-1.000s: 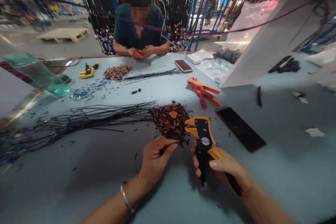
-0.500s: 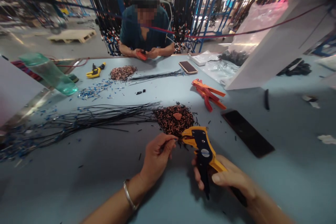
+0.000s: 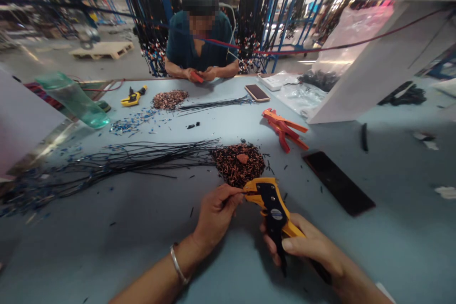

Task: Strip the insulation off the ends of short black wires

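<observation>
My right hand is wrapped round the handles of a yellow and black wire stripper, whose jaws point left. Thumb and fingertips of my left hand pinch a thin wire at the mouth of those jaws; most of this wire is hidden by the fingers. Just beyond the jaws lies a heap of short black and copper-coloured offcuts, with a reddish-brown lump on it. Long black wires stretch from the heap to the left, with blue bits around their far-left ends.
A dark phone and red-orange pliers lie to the right. Opposite, a person holds a red tool. Yellow strippers, another offcut heap and a green bottle stand farther back. A white panel rises at right.
The stripper has come slightly left and its jaws now meet the wire at my left fingertips, where a small gap showed before. The view has shifted a little.
</observation>
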Available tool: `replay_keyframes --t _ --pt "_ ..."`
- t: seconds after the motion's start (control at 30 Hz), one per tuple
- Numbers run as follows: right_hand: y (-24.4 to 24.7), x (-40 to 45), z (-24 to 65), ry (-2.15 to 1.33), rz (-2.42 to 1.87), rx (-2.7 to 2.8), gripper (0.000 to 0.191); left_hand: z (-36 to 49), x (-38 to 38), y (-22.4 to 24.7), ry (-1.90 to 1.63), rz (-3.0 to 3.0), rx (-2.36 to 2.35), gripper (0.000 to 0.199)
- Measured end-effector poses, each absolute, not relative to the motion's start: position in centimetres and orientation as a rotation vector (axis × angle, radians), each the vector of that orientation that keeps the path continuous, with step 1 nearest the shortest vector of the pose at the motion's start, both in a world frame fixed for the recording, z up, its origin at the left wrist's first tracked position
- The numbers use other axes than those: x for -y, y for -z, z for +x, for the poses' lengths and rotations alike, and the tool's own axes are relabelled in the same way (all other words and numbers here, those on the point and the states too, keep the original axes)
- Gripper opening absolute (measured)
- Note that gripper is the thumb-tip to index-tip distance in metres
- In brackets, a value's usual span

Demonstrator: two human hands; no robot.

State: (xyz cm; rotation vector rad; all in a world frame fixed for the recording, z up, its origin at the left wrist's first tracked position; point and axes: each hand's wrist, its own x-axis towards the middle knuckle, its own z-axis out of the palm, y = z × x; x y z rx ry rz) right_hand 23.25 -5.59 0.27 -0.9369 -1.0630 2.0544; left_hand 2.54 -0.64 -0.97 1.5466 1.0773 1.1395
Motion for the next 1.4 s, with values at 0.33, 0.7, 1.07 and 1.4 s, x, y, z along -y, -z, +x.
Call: replay_keyframes --t 0.33,0.7,1.07,1.4 --pt "-0.1 6.1 22.9 -1.984 -1.071 1.079 0.044 2.3 0.5 0.8 -1.126 1.428 -1.058 0.015" --pt "0.5 6.4 22.2 -1.926 -1.064 0.982 0.038 2.4 0.4 0.7 -1.081 1.553 -1.126 0.017" --pt "-0.2 6.3 23.0 -2.072 -0.95 0.596 0.028 2.9 0.9 0.5 -1.171 1.825 -1.22 0.02" --pt "-0.7 5.8 23.7 -2.102 -1.009 0.568 0.029 2.9 1.0 0.8 -1.158 1.894 -1.232 0.022"
